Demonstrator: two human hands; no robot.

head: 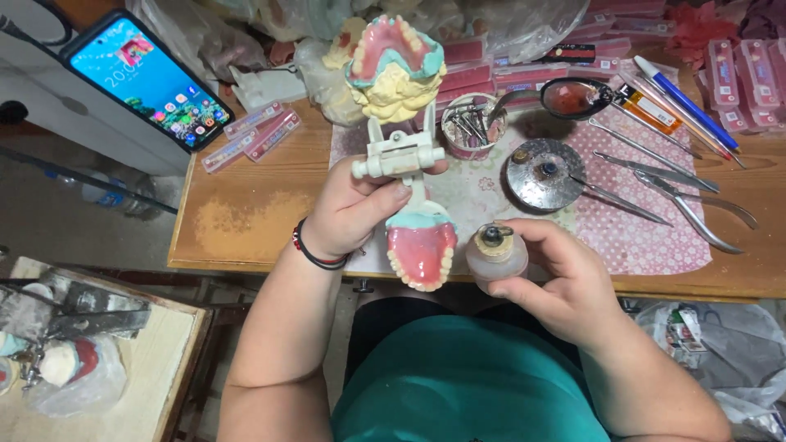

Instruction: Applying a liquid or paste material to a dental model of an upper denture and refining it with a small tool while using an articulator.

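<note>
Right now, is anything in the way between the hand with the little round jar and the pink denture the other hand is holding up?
Nothing visible. The right hand holds the small round jar right beside the lower pink denture on the opened hinged model, which the left hand grips. Only a narrow open gap separates them.

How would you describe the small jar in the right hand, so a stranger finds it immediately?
Start at the wooden table and follow its near edge to the right hand. There, the small round jar sits in its fingers, beside the pink denture model. Unlike the flat metal dish behind it, it is translucent with a dark centre on top.
</note>
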